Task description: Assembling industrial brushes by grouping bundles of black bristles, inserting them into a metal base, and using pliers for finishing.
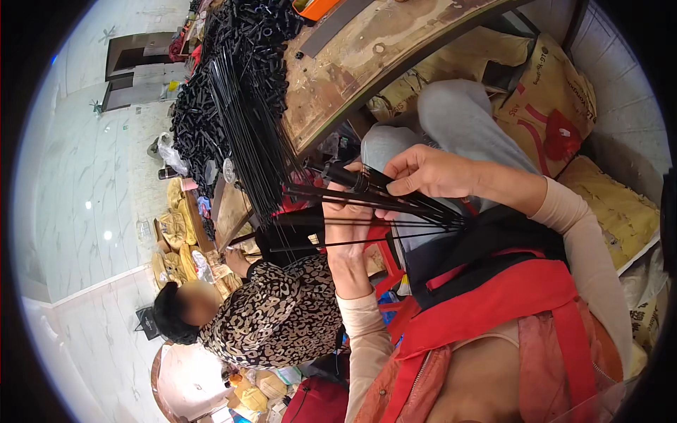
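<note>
Above my lap I hold what looks like an umbrella frame, a spread of thin black ribs [423, 207] with a dark ridged tubular piece [358, 181] at their upper left. My left hand [344, 218] is closed round the ribs and tubular piece from below, its fingers partly hidden by them. From the right, my right hand [438, 174] is bent in with thumb and fingers pinched at the ribs beside that piece. Some ribs stick out leftward past my left hand; others run down right toward my black and red apron [486, 289].
On the worn wooden table [338, 92] lie a heap of short black tubular parts [247, 28], a bundle of long black rods [247, 134] and an orange tray [315, 8]. A co-worker in a patterned top [282, 310] sits at my left. Paper sacks [546, 92] stand at right.
</note>
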`<state>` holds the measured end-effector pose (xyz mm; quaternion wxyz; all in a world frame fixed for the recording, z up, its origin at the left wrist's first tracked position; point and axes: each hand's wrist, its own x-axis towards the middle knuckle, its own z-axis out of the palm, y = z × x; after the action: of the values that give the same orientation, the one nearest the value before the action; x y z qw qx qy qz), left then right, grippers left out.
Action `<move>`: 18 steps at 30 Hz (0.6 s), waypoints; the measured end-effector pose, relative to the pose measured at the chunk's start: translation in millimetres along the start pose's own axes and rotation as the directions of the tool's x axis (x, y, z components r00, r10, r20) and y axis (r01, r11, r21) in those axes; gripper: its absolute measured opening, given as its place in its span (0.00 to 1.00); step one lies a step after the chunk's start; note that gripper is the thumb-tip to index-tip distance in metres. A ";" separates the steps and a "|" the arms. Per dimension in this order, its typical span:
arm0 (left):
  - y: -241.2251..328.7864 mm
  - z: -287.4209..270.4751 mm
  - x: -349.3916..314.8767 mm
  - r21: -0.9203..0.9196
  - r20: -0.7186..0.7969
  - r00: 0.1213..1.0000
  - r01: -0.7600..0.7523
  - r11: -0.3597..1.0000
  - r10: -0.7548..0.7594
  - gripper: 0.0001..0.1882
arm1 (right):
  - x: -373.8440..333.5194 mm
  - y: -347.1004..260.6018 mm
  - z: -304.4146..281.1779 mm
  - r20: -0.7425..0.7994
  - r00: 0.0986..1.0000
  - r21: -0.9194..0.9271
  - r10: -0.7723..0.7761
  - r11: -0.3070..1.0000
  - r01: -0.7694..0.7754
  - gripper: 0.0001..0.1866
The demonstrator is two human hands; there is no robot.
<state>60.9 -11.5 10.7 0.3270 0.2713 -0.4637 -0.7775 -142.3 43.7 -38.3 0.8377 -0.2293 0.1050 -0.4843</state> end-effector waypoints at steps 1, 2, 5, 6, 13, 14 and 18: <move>3.8 2.9 7.7 -0.083 0.103 0.994 0.041 0.996 -0.033 0.21 | 1.3 -3.8 -1.6 0.012 0.999 0.055 0.040 0.998 -0.040 0.07; 3.9 18.6 6.1 -0.017 -0.071 0.997 0.018 1.000 -0.020 0.22 | 3.3 -5.8 -5.8 0.009 0.999 0.059 0.035 0.998 -0.036 0.07; 3.1 15.9 8.5 0.041 -0.071 0.997 0.015 0.999 -0.012 0.22 | 9.1 -1.7 -11.6 0.155 0.980 0.198 0.124 0.968 -0.154 0.08; 1.2 16.1 9.9 0.042 -0.073 0.997 0.011 0.999 -0.008 0.22 | 7.0 4.5 -5.3 0.123 0.986 0.189 0.109 0.973 -0.131 0.08; -41.7 34.6 17.9 -0.014 -0.315 0.937 -0.162 0.987 0.150 0.24 | 6.7 12.4 9.1 -0.256 0.919 -0.036 -0.300 0.953 0.301 0.06; -33.1 46.7 16.2 -0.019 -0.315 0.936 -0.172 0.985 0.157 0.24 | 7.4 18.2 11.0 -0.303 0.891 -0.097 -0.339 0.941 0.325 0.06; -12.2 73.2 1.6 0.237 -0.343 0.867 -0.291 0.927 0.360 0.14 | 7.2 32.2 33.9 -0.363 0.811 -0.229 -0.458 0.888 0.399 0.07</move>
<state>3.7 31.4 30.5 0.5121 0.3625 -0.4977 -0.5988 -100.5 60.8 -24.0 0.6474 -0.2003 0.2568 -0.6890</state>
